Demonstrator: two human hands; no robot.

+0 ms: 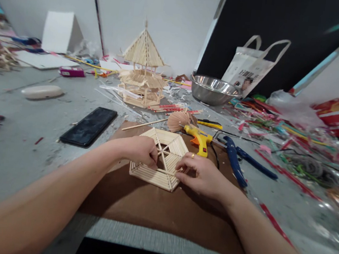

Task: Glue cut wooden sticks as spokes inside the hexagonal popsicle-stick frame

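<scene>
A hexagonal panel of pale wooden sticks lies on a brown board, with spokes crossing at its middle and a gap in its upper left part. A short wooden stick spans the panel's near section between my hands. My left hand is closed, fingertips pinching the stick's left end. My right hand, with a ring on one finger, pinches the right end between thumb and fingers. Just beyond my right hand rests a yellow glue gun, beside blue-handled pliers.
A stick pagoda model stands at the back, with a metal bowl to its right. A black phone lies left of the board. A yellow cutter, a shell-like fan and scattered scraps lie around.
</scene>
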